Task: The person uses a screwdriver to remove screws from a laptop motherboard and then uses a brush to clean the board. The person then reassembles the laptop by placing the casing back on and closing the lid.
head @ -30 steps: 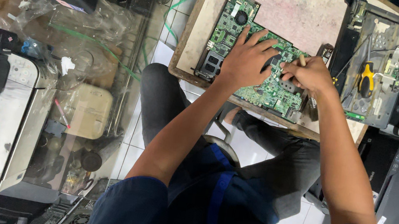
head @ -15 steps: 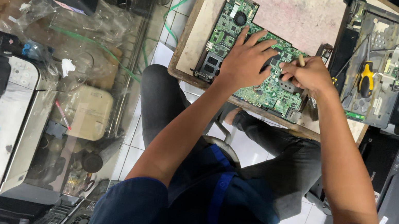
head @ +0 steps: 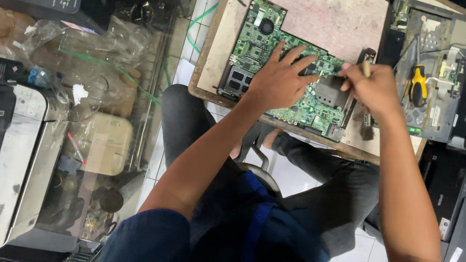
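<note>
The green circuit board (head: pixel 290 66) lies on the wooden surface (head: pixel 335 11), its long axis running left to right. The left hand (head: pixel 279 83) presses flat on its middle, released; the right hand (head: pixel 376 87), at its right end, pinches a thin tool (head: pixel 367 68).

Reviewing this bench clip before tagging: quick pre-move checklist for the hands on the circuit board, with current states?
1. Left hand flat on the green circuit board, steadying it: ok.
2. Right hand gripping a thin tool: ok.
3. Tool tip on the intended spot: cannot tell, hidden by the fingers.
4. Board fully on the wooden work board: ok.
5. Yellow-handled screwdriver lying apart on the opened laptop chassis: ok.
</note>
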